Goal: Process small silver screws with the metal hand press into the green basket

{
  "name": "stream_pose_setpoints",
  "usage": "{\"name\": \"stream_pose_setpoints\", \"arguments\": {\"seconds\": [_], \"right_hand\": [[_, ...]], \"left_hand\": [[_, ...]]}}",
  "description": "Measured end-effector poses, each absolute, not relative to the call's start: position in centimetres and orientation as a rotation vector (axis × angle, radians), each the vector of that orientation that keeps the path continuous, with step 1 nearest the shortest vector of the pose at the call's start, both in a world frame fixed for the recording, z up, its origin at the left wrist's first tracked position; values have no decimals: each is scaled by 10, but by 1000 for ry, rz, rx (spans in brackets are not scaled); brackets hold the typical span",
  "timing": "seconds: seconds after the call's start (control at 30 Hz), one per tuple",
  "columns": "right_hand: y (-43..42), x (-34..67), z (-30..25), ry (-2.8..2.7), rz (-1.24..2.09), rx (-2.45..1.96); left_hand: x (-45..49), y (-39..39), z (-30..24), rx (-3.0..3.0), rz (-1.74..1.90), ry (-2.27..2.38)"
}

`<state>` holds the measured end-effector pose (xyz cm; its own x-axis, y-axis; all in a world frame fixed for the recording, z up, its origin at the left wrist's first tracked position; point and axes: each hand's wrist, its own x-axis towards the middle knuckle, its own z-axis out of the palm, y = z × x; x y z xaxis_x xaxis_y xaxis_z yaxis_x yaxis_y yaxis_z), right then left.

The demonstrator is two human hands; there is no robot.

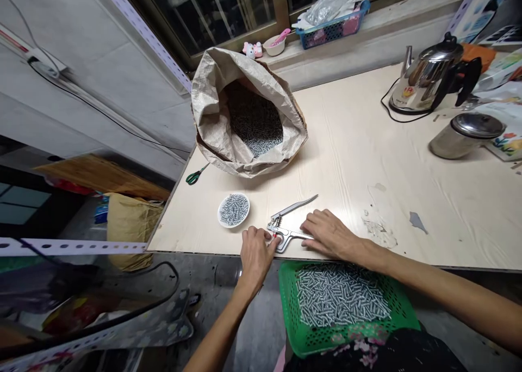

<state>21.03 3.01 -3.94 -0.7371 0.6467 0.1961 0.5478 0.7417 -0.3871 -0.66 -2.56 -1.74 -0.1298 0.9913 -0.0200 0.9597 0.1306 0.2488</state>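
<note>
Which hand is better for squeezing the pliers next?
Probably the right hand: it is at the lower handle, with the upper handle spread open nearby. The left hand is at the other end of the pliers.

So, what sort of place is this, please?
Probably a room at home doubling as a workspace: a kettle shares the table with a sack of small metal parts and a plier-like hand tool.

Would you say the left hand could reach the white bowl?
Probably yes: nothing stands between the left hand and the nearby white bowl, though that hand is at the metal tool.
</note>
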Motion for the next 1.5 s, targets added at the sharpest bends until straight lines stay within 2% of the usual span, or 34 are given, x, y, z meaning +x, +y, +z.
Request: {"name": "stream_pose_setpoints", "arguments": {"seconds": [0.17, 0.3, 0.43, 0.6, 0.67, 0.8, 0.9, 1.27, 1.5], "right_hand": [[38, 197, -63, -2669, 204, -937], [52, 199, -69, -2619, 57, -896], [52, 201, -70, -2544, 70, -902], [50, 201, -71, -2500, 142, -872], [50, 200, -72, -2499, 148, -869], [50, 200, -75, -2488, 114, -877], [50, 199, -77, -2476, 89, -872], [50, 198, -81, -2481, 34, -882], [50, 198, -78, -2495, 44, -881]], "left_hand": [[-15, 1, -11, 1724, -23, 2058], [-11, 15, -2, 1879, -146, 2063], [-4, 1, 12, 2103, -90, 2081], [9, -29, 32, 2203, 140, 1673], [-2, -24, 37, 2209, 165, 1764], [-53, 15, 37, 2099, 178, 2372], [-88, 41, 28, 2029, 153, 2549], [-102, 46, 14, 2214, 10, 2402], [-104, 51, 21, 2514, -255, 2017]]}}
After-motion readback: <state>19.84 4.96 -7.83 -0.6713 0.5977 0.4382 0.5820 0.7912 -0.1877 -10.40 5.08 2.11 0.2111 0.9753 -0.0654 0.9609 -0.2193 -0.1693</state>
